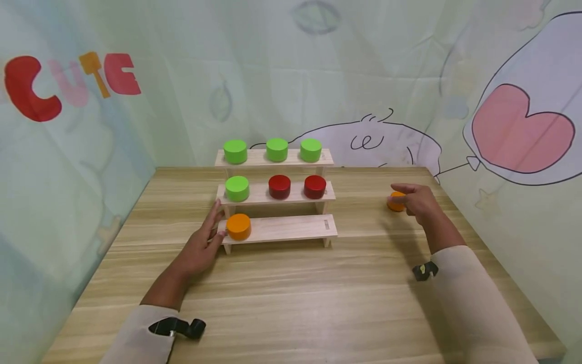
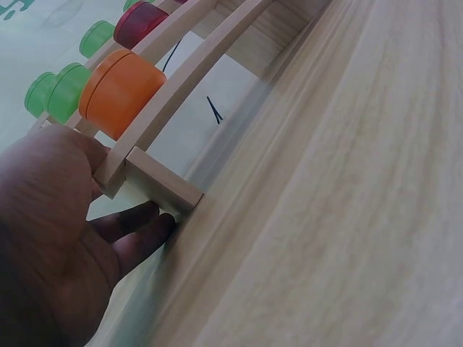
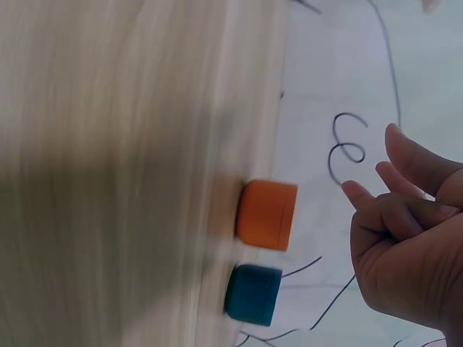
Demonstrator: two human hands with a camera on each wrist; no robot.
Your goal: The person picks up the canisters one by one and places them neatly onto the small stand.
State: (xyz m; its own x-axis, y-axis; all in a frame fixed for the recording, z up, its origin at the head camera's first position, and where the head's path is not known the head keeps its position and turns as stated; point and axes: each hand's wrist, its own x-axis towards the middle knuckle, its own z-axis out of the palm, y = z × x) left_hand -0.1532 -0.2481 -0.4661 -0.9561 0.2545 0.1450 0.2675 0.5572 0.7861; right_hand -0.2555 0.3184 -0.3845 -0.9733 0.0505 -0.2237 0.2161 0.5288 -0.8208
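Observation:
A three-tier wooden stand sits on the table. My left hand touches its left end, the thumb by the lowest shelf and other fingers against the leg. An orange cylinder block stands on that shelf, close to the thumb. My right hand hovers over a second orange block, apart from it, thumb and index finger spread. Next to that block is a teal block, hidden in the head view.
One green block and two red blocks are on the middle shelf. Three green blocks line the top shelf. A wood-grain table lies below, and a printed curtain hangs behind and at the sides.

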